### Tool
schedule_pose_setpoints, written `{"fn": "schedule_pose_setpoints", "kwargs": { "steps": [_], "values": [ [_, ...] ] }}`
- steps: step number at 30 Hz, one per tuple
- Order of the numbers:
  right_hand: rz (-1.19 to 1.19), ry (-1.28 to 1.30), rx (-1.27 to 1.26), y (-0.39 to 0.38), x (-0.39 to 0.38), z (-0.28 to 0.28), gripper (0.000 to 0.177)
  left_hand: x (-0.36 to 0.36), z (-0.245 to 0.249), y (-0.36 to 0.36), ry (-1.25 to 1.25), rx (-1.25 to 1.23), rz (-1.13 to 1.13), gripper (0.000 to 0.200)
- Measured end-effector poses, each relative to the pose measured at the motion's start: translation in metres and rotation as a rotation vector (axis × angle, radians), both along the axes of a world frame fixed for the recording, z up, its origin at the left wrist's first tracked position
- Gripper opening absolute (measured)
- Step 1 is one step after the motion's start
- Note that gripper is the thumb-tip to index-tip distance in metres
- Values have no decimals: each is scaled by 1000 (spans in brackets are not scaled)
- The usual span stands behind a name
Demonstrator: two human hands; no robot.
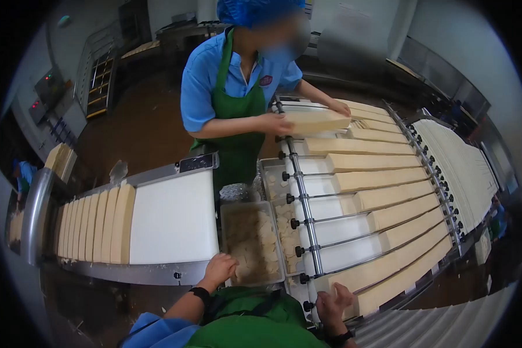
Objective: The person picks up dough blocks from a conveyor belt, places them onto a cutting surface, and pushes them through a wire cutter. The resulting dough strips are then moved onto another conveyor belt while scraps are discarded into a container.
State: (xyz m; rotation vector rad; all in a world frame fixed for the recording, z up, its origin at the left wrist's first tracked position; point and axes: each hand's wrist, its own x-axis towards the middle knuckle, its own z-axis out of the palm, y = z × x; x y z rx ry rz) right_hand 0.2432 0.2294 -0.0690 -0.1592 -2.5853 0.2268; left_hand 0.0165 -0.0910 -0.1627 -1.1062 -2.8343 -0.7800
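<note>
My left hand (220, 271) hovers at the near corner of the left white conveyor belt (171, 217), its fingers loosely bent and nothing in them. Right beside those fingers lies a shallow metal tray (275, 232) holding pale, thin broken pieces (249, 246). My right hand (332, 303) is at the near end of the right conveyor, fingers bent and apart, overlapping the end of the closest long pale stack of thin sheets (403, 278). Metal guide rods (354, 268) separate several such stacks into lanes. More pale stacks (95, 223) stand side by side across the left belt.
Across from me a co-worker in a green apron (238, 110) holds a long pale stack (319, 123) in both hands over the far lanes. A crossbar with black knobs (304, 203) spans the lanes' near ends. Ridged pale material (455, 168) lies beyond on the right.
</note>
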Motion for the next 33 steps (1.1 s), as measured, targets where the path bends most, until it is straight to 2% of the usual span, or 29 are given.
{"fn": "schedule_pose_setpoints", "kwargs": {
  "steps": [7, 9, 12, 33],
  "values": [
    [-26, 17, 6, 0, -2, -1, 26, -2, 12, 3, -11, -5, -6, 5],
    [-30, 5, 7, 0, -1, 1, 17, 0, 8, 4, 11, 5, 6, 6],
    [-45, -5, 15, -1, -2, 2, 16, 1, 10, 4, -7, 16, 9, 6],
    [-63, -27, -42, 2, -2, -3, 22, 0, 11, 4, 10, 1, 18, 7]
  ]
}}
